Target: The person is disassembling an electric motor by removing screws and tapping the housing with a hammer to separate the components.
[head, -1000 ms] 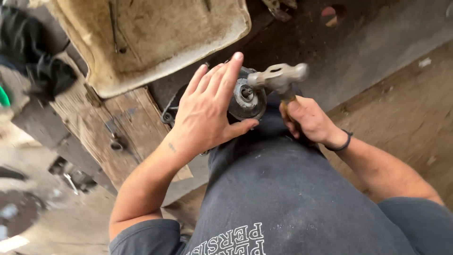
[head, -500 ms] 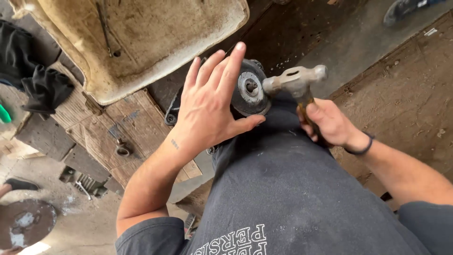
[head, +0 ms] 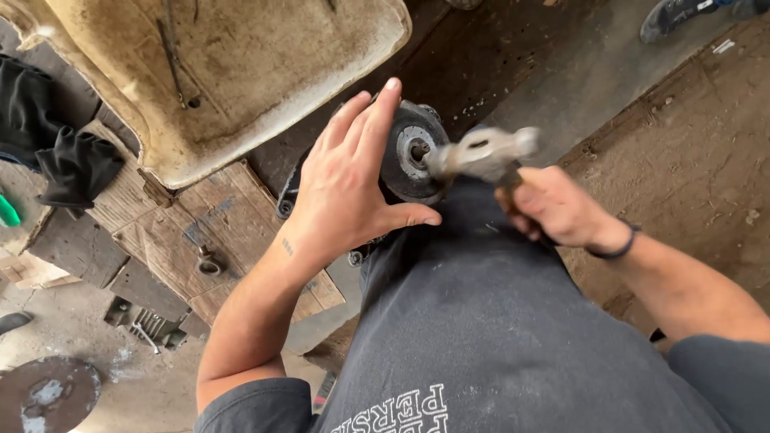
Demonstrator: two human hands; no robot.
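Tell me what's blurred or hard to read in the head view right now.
Head view: the hammer head is smeared by motion blur, while the left hand, the right hand and the round metal part stay fairly sharp; light is soft and even, without glare; the floor behind the part is dim.

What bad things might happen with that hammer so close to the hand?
The hammer is at the pulley's hub, beside the left hand steadying it, so a miss could hit the fingers. The pulley rests on the knee, so it might slip. No glove shows on the right hand.
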